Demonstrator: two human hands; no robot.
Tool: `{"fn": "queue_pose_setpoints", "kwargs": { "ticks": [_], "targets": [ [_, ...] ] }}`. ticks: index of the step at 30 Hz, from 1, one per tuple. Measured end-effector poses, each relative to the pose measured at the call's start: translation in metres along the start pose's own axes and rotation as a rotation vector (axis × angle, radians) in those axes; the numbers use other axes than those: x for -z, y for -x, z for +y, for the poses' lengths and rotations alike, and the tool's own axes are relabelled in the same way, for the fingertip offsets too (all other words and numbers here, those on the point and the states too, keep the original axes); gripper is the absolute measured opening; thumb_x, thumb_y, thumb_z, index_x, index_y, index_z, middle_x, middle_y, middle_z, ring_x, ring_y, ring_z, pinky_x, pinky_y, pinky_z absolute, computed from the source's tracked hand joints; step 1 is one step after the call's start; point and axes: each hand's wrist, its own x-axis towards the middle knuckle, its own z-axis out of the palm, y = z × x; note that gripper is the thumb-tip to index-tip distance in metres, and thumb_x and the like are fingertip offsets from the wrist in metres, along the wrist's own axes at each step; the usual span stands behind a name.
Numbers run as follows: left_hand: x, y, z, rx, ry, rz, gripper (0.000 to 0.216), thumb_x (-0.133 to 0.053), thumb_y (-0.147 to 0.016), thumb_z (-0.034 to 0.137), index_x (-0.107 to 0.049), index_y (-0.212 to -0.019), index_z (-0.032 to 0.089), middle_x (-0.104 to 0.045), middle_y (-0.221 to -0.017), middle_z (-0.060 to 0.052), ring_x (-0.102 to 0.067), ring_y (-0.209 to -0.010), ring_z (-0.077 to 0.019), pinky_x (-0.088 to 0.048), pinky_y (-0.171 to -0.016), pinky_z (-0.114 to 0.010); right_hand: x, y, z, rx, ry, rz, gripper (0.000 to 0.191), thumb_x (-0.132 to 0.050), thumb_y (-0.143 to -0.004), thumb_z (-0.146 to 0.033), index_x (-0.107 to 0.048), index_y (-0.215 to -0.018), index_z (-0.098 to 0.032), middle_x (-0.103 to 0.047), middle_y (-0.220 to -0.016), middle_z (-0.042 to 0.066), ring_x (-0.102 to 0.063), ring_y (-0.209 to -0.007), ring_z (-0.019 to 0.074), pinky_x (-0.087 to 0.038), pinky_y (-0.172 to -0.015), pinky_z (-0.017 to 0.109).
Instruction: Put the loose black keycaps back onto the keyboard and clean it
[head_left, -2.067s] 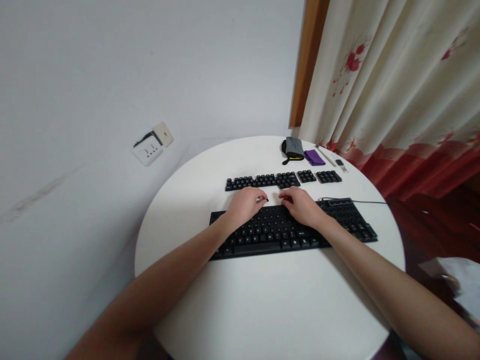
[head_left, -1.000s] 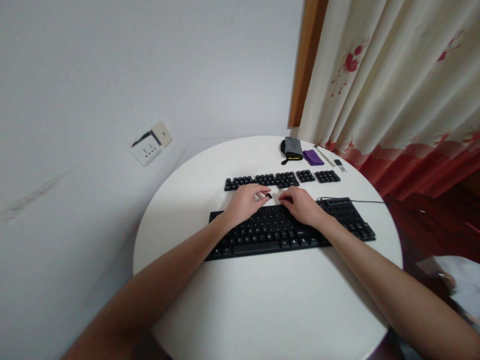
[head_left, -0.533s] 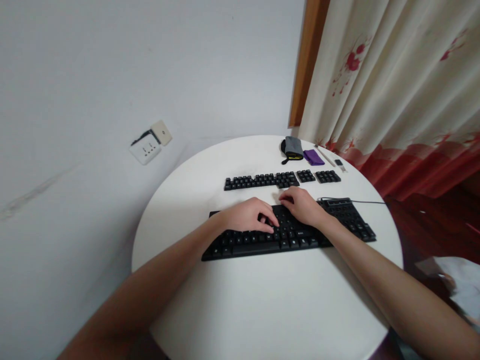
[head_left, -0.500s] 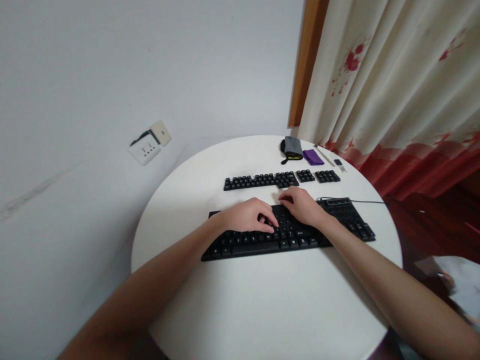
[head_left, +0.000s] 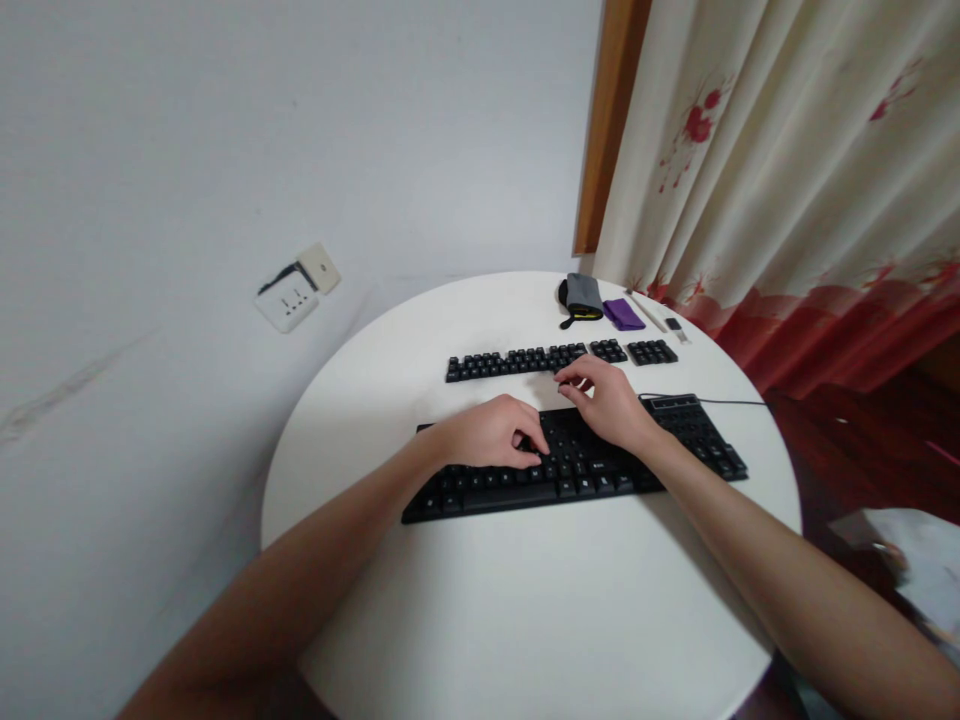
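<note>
A black keyboard [head_left: 675,440] lies across a round white table [head_left: 525,600]. Beyond it, loose black keycaps [head_left: 502,362] are laid out in a long row, with two smaller groups [head_left: 651,351] to the right. My left hand [head_left: 487,435] rests on the keyboard's middle with its fingers curled down and pressed on the keys; whatever is under the fingertips is hidden. My right hand [head_left: 607,400] reaches over the keyboard's top edge, fingers stretched towards the right end of the long keycap row.
A grey pouch [head_left: 583,296], a purple cloth [head_left: 622,314] and a thin white stick [head_left: 651,312] lie at the table's far edge. The keyboard cable [head_left: 735,402] runs off to the right. A wall socket [head_left: 289,298] is on the left, a flowered curtain [head_left: 787,180] on the right.
My left hand carried a black keycap from the loose row back onto the keyboard and pressed down. My right hand has lifted from the keyboard's top edge and moved forward towards the keycap row.
</note>
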Motion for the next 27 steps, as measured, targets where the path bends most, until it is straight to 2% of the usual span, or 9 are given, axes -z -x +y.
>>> {"fn": "queue_pose_setpoints", "kwargs": {
  "ticks": [5,12,16,19,27],
  "targets": [
    [-0.002,0.0,0.002,0.006,0.0,0.013,0.017,-0.072,-0.079,0.016,-0.078,-0.094,0.019,-0.066,-0.083,-0.003,-0.058,-0.069,-0.0116,-0.046,-0.067,-0.023,0.008,0.0,-0.008,-0.053,-0.068,-0.139,0.008,-0.065,-0.082,-0.015,-0.071,-0.088,-0.016,-0.067,-0.088,0.005,-0.061,-0.077,0.0161,-0.049,-0.072,0.03],
    [-0.003,-0.001,-0.004,0.073,0.039,-0.001,0.018,-0.075,-0.079,0.021,-0.078,-0.097,0.02,-0.069,-0.086,-0.004,-0.061,-0.071,-0.0128,-0.047,-0.068,-0.024,0.019,0.007,-0.02,-0.164,-0.211,-0.564,0.006,-0.066,-0.079,-0.019,-0.067,-0.084,-0.016,-0.065,-0.074,0.0,-0.058,-0.066,0.0127,-0.045,-0.063,0.025],
    [-0.003,-0.001,-0.004,0.098,0.049,0.0,0.019,-0.075,-0.078,0.021,-0.078,-0.097,0.018,-0.07,-0.086,-0.005,-0.062,-0.071,-0.0136,-0.047,-0.068,-0.025,0.022,0.01,-0.021,-0.191,-0.261,-0.718,0.01,-0.065,-0.077,-0.016,-0.066,-0.086,-0.016,-0.065,-0.073,-0.001,-0.058,-0.067,0.0124,-0.042,-0.06,0.024],
    [-0.003,-0.001,-0.002,0.135,0.04,0.008,0.018,-0.075,-0.077,0.02,-0.077,-0.095,0.017,-0.071,-0.083,-0.004,-0.063,-0.071,-0.0139,-0.047,-0.067,-0.025,0.02,0.011,-0.021,-0.185,-0.274,-0.751,0.009,-0.065,-0.076,-0.015,-0.065,-0.086,-0.016,-0.064,-0.072,-0.002,-0.058,-0.067,0.0123,-0.042,-0.059,0.023],
    [-0.005,0.001,-0.002,0.191,0.027,0.03,0.013,-0.075,-0.076,0.021,-0.075,-0.088,0.018,-0.071,-0.078,-0.001,-0.064,-0.073,-0.0146,-0.046,-0.067,-0.025,0.015,0.013,-0.02,-0.174,-0.3,-0.726,0.014,-0.068,-0.075,-0.016,-0.061,-0.086,-0.017,-0.063,-0.073,-0.002,-0.058,-0.068,0.0125,-0.042,-0.059,0.023]
  ]
}}
